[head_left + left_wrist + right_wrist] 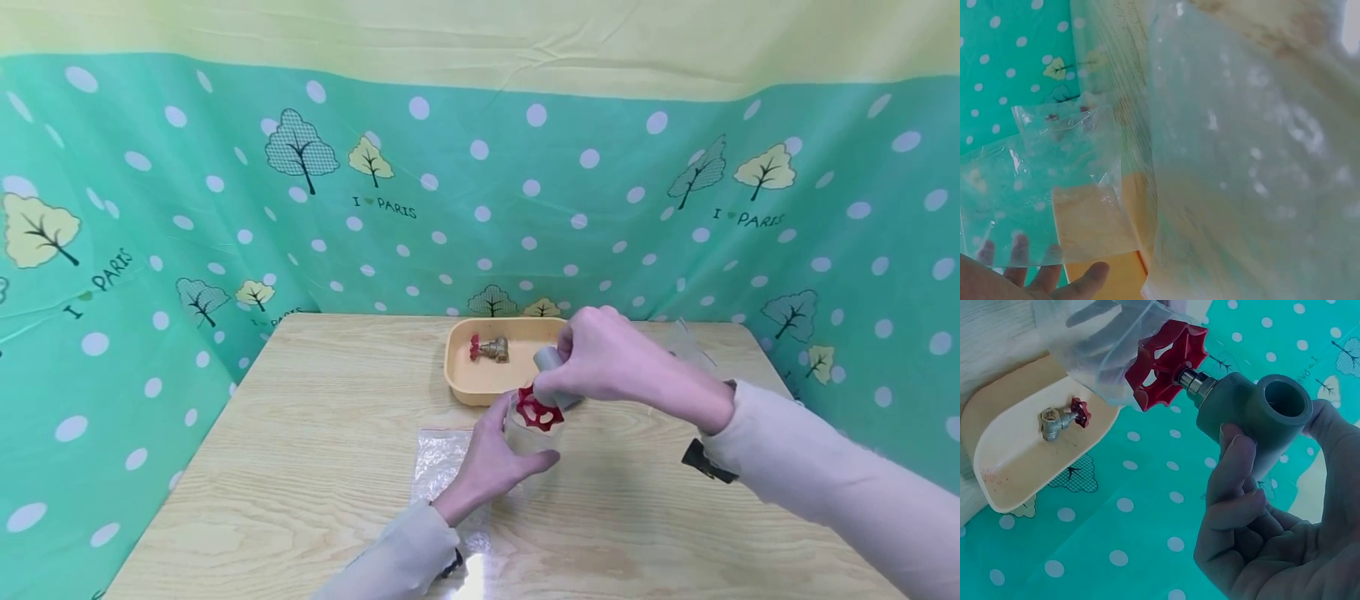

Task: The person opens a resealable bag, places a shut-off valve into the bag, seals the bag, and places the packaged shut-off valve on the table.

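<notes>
Right fingers (1232, 465) gripped the grey valve (1229, 409) firmly, red wheel (1197, 347) beyond their tips — left fingers (495, 417), part-spread, curved round the clear bag (1100, 375). Likely risk: lobed edges snagging the rim if it sagged.

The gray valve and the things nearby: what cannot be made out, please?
Right wrist view: part of the gray valve, hidden behind the right hand.
Head view: right front corner of the tray, covered by that hand and valve.
Left wrist view: part of the left hand, cut off by the frame edge.
</notes>
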The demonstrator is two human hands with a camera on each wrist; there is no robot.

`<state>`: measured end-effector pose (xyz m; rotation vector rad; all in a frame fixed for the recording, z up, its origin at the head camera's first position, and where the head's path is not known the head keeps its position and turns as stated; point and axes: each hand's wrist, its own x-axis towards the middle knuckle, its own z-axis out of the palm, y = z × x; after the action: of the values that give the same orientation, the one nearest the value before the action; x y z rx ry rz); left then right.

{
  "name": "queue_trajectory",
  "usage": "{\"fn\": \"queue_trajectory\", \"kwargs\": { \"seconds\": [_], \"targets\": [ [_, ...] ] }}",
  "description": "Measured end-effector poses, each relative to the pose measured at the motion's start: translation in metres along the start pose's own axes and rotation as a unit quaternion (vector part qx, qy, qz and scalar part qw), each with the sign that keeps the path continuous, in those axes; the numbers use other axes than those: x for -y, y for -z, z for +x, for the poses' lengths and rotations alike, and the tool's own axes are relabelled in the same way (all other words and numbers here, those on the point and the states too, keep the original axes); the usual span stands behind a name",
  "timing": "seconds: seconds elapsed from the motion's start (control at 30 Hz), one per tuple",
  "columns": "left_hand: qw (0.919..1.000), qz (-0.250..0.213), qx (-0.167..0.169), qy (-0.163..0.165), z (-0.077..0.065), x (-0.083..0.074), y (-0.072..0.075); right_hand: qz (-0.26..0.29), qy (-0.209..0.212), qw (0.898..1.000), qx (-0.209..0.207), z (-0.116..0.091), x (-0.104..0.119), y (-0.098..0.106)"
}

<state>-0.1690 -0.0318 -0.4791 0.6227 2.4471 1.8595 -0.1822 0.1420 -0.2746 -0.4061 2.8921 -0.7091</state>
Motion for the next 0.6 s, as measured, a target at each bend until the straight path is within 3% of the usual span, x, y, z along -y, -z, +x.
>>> {"fn": "queue_trajectory", "kwargs": {
  "seconds": [0.6],
  "targets": [
    [0.9999,0.005,-0.011,0.002,-0.002,-0.006,-0.002,-0.02,0.005,1.0,0.001,0.007,-0.005,-0.02]
  ]
}}
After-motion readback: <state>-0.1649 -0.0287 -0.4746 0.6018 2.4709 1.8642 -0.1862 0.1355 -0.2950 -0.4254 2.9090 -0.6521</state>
